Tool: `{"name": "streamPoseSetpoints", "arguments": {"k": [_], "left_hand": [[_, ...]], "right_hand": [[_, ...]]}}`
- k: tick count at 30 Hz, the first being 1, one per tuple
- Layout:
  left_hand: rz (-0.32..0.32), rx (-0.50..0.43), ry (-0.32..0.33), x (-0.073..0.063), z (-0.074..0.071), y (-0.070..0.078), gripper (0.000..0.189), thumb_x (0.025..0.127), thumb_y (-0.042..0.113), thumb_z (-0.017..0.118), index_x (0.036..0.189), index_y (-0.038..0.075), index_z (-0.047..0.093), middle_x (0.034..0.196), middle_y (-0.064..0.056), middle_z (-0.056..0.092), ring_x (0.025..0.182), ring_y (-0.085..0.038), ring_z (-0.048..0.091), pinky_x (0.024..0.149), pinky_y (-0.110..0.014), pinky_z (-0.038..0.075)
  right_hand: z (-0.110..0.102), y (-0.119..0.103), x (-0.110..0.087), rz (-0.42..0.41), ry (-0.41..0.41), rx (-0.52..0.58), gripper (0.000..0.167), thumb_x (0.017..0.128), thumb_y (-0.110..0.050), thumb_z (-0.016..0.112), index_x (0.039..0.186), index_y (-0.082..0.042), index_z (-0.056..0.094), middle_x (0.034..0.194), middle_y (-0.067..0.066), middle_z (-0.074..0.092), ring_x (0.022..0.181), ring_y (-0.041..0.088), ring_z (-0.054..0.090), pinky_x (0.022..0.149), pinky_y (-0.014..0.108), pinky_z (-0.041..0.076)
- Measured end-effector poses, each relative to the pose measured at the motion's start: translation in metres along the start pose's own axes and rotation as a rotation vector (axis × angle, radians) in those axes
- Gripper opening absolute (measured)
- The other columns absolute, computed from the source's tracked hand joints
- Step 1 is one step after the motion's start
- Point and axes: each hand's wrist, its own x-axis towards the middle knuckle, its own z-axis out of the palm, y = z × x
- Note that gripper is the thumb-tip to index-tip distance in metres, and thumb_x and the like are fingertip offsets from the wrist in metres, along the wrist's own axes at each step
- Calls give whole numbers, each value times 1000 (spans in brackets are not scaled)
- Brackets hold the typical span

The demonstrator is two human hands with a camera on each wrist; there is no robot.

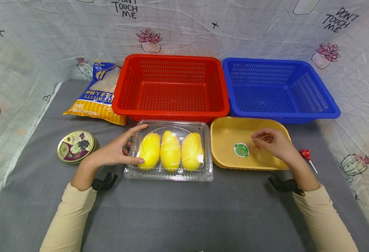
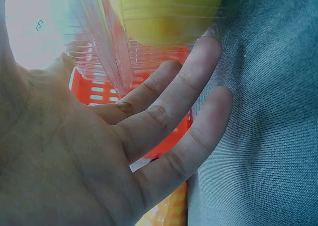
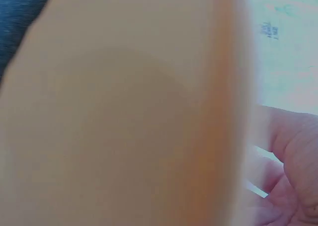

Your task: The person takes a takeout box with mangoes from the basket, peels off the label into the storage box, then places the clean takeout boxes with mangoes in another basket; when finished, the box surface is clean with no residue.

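In the head view, three yellow mangoes [image 1: 170,154] lie in a clear plastic box [image 1: 207,175] with a clear lid. My left hand [image 1: 113,148] spans the box's left side, thumb on the lid's front and index finger near its back corner. The left wrist view shows its other fingers [image 2: 159,116] loosely extended at the box's end. My right hand [image 1: 274,143] hovers over the yellow tray [image 1: 226,140], fingers loosely bent, no held thing visible. Inside the tray is a green-and-white sticker [image 1: 241,150]. A blurred tan surface [image 3: 124,112] hides much of the right wrist view.
Behind stand a red basket [image 1: 171,114] and a blue basket [image 1: 282,114]. A pasta bag [image 1: 97,94] leans by the red basket's left side. A round tin [image 1: 76,146] lies left of my left hand, and a red lollipop [image 1: 305,153] right of the tray.
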Motion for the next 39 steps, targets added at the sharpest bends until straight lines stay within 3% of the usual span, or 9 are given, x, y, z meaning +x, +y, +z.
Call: {"name": "streamPoseSetpoints", "arguments": {"k": [6, 13, 16, 28, 34, 37, 39], "left_hand": [[1, 2, 2, 0, 1, 0, 98, 80, 17, 81, 155, 27, 19, 147, -12, 27, 86, -27, 39, 65, -33, 47], [-1, 13, -1, 1, 1, -1, 99, 80, 18, 81, 156, 27, 19, 148, -12, 27, 87, -27, 40, 67, -35, 48], [-1, 13, -1, 1, 1, -1, 99, 80, 18, 81, 156, 27, 19, 147, -12, 27, 87, -27, 39, 67, -35, 48], [-5, 6, -2, 0, 1, -3, 96, 82, 18, 79, 156, 28, 18, 147, -11, 26, 87, -28, 40, 67, -34, 46], [-32, 18, -18, 0, 1, -4, 91, 87, 22, 73, 156, 31, 14, 152, -11, 21, 92, -29, 42, 74, -39, 46], [-40, 20, -19, 1, 1, -4, 91, 87, 23, 73, 156, 32, 14, 152, -12, 22, 93, -29, 42, 74, -39, 47], [-41, 22, -19, 1, 1, -4, 91, 87, 23, 73, 156, 32, 14, 150, -12, 23, 91, -29, 42, 73, -39, 46]], "right_hand": [[-14, -7, -4, -29, 22, -27, 22, 93, -6, 65, 109, 10, 63, 88, 18, 69, 70, 5, 65, 65, 19, 53], [-34, -1, -10, -1, 78, 117, 11, 94, -6, 64, 104, -4, 66, 84, -10, 70, 73, 4, 68, 72, 13, 53], [-43, 4, -13, 9, 111, 169, 10, 94, -7, 64, 103, -10, 68, 85, -10, 71, 73, 5, 68, 73, 12, 53], [-61, 25, -12, 31, 251, 364, 16, 93, -5, 64, 106, -12, 72, 83, -7, 71, 73, 8, 68, 68, 16, 55], [-68, 35, -8, 6, 310, 628, 25, 94, -1, 60, 115, -11, 69, 86, -2, 68, 75, 10, 68, 68, 17, 56], [-73, 38, -7, 5, 269, 790, 28, 94, 3, 57, 115, -11, 69, 88, 3, 70, 77, 14, 69, 69, 20, 57], [-77, 41, -7, 12, 215, 838, 31, 96, 4, 54, 116, -14, 69, 91, 4, 71, 79, 15, 70, 70, 22, 57]]}}
